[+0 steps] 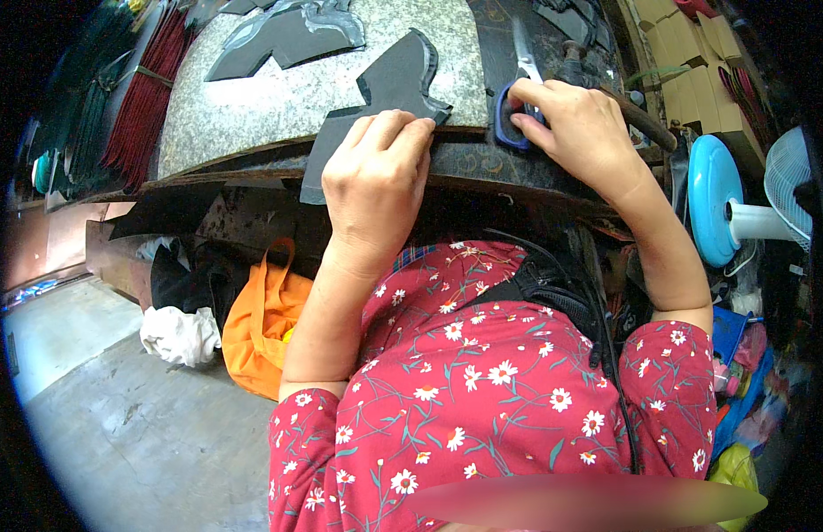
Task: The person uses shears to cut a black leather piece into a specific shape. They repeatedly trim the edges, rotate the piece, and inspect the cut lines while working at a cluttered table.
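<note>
Dark bench (469, 162), pale speckled board (194, 133) on top, concrete floor (101, 381) below left. Nearest: red flowered shirt (491, 390); person sits or stands close in, presumably to keep both forearms short of full reach. Orange bag (256, 328) and white bundle (181, 337) at floor level, left; likely parked there to spare bench space.

Left hand (373, 173) at the board's near edge: closed, knuckles up, fingertips pinching the right edge of a dark piece (389, 80). Piece lies across the edge, near end overhanging, far end on the board. Overhang probably gives fingers room underneath; thumb is hidden, can't confirm.

Right hand (571, 124), right of the board: half curled, thumb and fingers on the blue handle of scissors (525, 64). Blades point far, off the body, sensible for safety. Can't tell if they're lifted.

Fan (788, 177) at right, just beyond the elbow, maybe for cooling. Wooden-handled tool (646, 122) beside the right wrist, within reach. Farther: more dark pieces (318, 40) spread flat on the board, shiny edges up, perhaps to keep them from sticking. Red strands (145, 97) far left, tied, so they stay together.
</note>
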Demonstrator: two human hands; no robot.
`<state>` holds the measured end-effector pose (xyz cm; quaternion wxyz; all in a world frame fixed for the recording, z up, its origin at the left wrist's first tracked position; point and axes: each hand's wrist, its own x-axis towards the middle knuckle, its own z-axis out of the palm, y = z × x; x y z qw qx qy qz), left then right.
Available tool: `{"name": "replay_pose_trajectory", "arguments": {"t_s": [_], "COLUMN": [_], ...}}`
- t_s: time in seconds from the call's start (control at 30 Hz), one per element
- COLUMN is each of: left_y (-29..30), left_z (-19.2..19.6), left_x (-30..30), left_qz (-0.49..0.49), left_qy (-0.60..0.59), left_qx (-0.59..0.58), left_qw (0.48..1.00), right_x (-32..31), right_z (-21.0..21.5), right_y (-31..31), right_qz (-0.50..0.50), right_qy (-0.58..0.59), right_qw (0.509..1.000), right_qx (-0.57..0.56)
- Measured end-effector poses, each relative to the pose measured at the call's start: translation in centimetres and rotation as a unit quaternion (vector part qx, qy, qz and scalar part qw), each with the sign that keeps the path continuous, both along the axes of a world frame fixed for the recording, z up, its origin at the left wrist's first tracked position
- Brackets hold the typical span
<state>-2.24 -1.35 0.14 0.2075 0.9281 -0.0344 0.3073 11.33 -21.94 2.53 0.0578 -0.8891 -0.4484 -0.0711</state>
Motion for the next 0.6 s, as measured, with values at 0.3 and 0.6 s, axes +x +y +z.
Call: {"name": "replay_pose_trajectory", "arguments": {"t_s": [0.3,0.6], "left_y": [0.6,0.5], "left_z": [0.1,-0.3], "left_x": [0.3,0.4], "left_qz": [-0.021,-0.021], "left_qy": [-0.017,-0.038], "left_qx": [-0.025,0.016], "left_qw": [0.999,0.999], "right_x": [-1.3,-1.5], "right_z": [1.9,2.9], "right_y": [-4.5,-8.9], "right_qz": [-0.127,-0.218], "right_qy": [0.553,0.68], "right_qw": [0.771,0.672], "right_qx": [0.287,0.196]}}
